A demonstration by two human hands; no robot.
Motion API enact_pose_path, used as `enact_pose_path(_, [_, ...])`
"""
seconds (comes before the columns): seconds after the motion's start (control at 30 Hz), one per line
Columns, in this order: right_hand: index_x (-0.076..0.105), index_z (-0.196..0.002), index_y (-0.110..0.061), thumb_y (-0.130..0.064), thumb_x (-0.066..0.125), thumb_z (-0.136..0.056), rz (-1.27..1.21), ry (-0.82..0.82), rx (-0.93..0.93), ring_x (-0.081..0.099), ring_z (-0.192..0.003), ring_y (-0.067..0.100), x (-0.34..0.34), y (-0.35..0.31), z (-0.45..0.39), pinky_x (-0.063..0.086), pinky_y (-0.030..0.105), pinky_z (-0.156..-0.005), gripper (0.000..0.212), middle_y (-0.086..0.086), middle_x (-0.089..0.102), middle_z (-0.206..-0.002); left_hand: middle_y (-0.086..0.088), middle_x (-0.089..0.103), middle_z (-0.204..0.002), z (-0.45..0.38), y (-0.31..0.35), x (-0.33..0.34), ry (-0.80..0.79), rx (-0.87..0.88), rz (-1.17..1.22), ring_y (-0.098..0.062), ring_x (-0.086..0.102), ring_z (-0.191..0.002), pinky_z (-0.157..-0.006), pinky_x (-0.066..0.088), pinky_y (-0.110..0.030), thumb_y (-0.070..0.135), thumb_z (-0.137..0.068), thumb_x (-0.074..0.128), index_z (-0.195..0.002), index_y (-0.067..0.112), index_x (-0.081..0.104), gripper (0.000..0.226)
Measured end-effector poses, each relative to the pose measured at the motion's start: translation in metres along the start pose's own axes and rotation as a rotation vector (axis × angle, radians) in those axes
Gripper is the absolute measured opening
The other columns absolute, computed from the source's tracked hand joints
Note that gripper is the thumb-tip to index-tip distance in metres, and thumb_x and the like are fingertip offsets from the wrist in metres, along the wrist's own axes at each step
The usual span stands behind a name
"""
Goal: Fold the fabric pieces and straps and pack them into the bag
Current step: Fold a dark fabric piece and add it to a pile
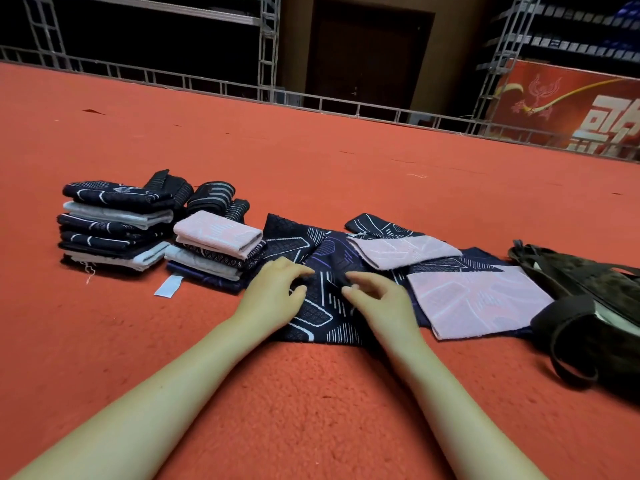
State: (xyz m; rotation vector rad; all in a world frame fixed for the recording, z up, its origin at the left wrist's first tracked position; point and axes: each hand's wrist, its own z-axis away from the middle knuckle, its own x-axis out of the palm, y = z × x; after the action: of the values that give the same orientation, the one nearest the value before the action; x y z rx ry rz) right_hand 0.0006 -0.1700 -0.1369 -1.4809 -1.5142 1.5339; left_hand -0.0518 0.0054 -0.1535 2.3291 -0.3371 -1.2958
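Note:
A dark navy fabric piece (pixel 322 306) with white line patterns lies flat on the red carpet in front of me. My left hand (pixel 277 292) rests on its left part with fingers loosely bent. My right hand (pixel 377 296) hovers over its middle, fingers relaxed and holding nothing. Pink-sided fabric pieces (pixel 474 299) lie unfolded to the right. Two stacks of folded pieces stand at the left: a tall dark stack (pixel 114 226) and a lower stack (pixel 214 251) topped with pink. Rolled dark straps (pixel 211 199) sit behind them. A dark bag (pixel 595 323) lies at the far right.
A small pale label (pixel 169 286) lies on the carpet (pixel 311 393) by the lower stack. Metal truss railing (pixel 270 95) borders the carpet at the back, with a red banner (pixel 571 109) at the right and a dark door behind.

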Motion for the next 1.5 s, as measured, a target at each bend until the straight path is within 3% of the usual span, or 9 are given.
enact_pose_path(0.13, [0.068,-0.105,-0.020,-0.021,0.061,-0.091,0.175,-0.066,-0.101,0.063,-0.087,0.007,0.013,0.003,0.002,0.051,0.031,-0.090,0.016,-0.006,0.067,-0.097,0.000,0.060,-0.111,0.001,0.002,0.007,-0.065,-0.007,-0.011,-0.021,0.049,-0.111,-0.095,0.037,-0.029,0.018,-0.089,0.055,-0.122,0.022,0.059,0.033])
enact_pose_path(0.27, [0.064,-0.120,-0.016,-0.023,0.063,-0.087,0.570,-0.053,-0.233,0.045,-0.113,0.014,0.003,0.010,-0.001,0.030,0.017,-0.098,0.034,-0.001,0.051,-0.115,0.005,0.063,-0.106,0.000,0.003,0.007,-0.040,-0.004,0.050,-0.019,0.052,-0.108,-0.095,0.037,-0.028,0.018,-0.090,0.055,-0.127,0.021,0.057,0.037])
enact_pose_path(0.43, [0.052,-0.133,-0.021,-0.031,0.062,-0.087,0.635,-0.057,-0.124,0.035,-0.126,0.020,0.002,0.015,-0.002,0.025,0.023,-0.103,0.048,0.003,0.043,-0.130,0.005,0.065,-0.103,0.003,0.012,0.007,-0.055,0.056,0.149,-0.013,0.056,-0.101,-0.087,0.036,-0.017,0.017,-0.090,0.057,-0.130,0.017,0.055,0.040])
enact_pose_path(0.7, [0.047,-0.136,-0.016,-0.024,0.065,-0.084,0.374,-0.009,0.034,0.058,-0.107,0.019,-0.001,0.013,-0.008,0.043,0.030,-0.096,0.056,0.006,0.055,-0.125,0.002,0.052,-0.117,0.002,0.015,0.015,-0.152,0.079,-0.031,-0.021,0.041,-0.116,-0.102,0.035,-0.039,0.035,-0.091,0.055,-0.143,0.018,0.038,0.057])
enact_pose_path(0.9, [0.053,-0.131,-0.016,-0.021,0.067,-0.084,0.154,-0.008,0.143,0.062,-0.095,0.016,-0.005,0.013,-0.011,0.045,0.027,-0.086,0.049,0.003,0.064,-0.103,0.001,0.039,-0.131,0.002,0.014,0.014,-0.098,0.043,-0.021,-0.019,0.028,-0.126,-0.107,0.029,-0.031,0.038,-0.086,0.062,-0.148,0.020,0.025,0.075])
enact_pose_path(1.1, [0.057,-0.127,-0.019,-0.017,0.059,-0.090,-0.148,-0.010,0.192,0.063,-0.086,0.013,-0.004,0.008,-0.008,0.052,0.037,-0.082,0.037,0.001,0.067,-0.104,0.003,0.042,-0.139,0.004,0.012,0.013,-0.060,0.145,-0.010,-0.015,0.028,-0.131,-0.110,0.029,-0.033,0.037,-0.085,0.064,-0.140,0.015,0.043,0.063])
enact_pose_path(1.2, [0.058,-0.122,-0.022,-0.009,0.059,-0.089,-0.189,0.008,0.129,0.053,-0.068,0.008,-0.003,0.007,-0.007,0.051,0.029,-0.067,0.035,-0.005,0.058,-0.078,0.004,0.045,-0.136,0.004,0.011,0.014,-0.086,0.136,-0.016,-0.014,0.030,-0.130,-0.109,0.029,-0.030,0.041,-0.087,0.061,-0.139,0.016,0.046,0.060])
enact_pose_path(1.37, [0.062,-0.122,-0.018,-0.011,0.065,-0.079,-0.251,0.030,0.030,0.056,-0.081,0.015,-0.005,0.002,-0.006,0.046,0.029,-0.076,0.044,0.007,0.057,-0.089,0.003,0.051,-0.118,0.004,0.017,0.014,-0.060,0.100,0.108,-0.014,0.038,-0.116,-0.098,0.029,-0.019,0.036,-0.084,0.067,-0.135,0.018,0.050,0.057])
enact_pose_path(1.5, [0.067,-0.115,-0.022,-0.021,0.065,-0.075,-0.346,0.010,0.020,0.063,-0.093,0.023,-0.009,-0.003,-0.003,0.049,0.039,-0.085,0.040,0.015,0.068,-0.099,0.008,0.052,-0.094,0.005,0.027,0.018,-0.084,0.003,0.401,-0.007,0.053,-0.075,-0.075,0.041,-0.013,0.015,-0.081,0.072,-0.128,0.012,0.058,0.049])
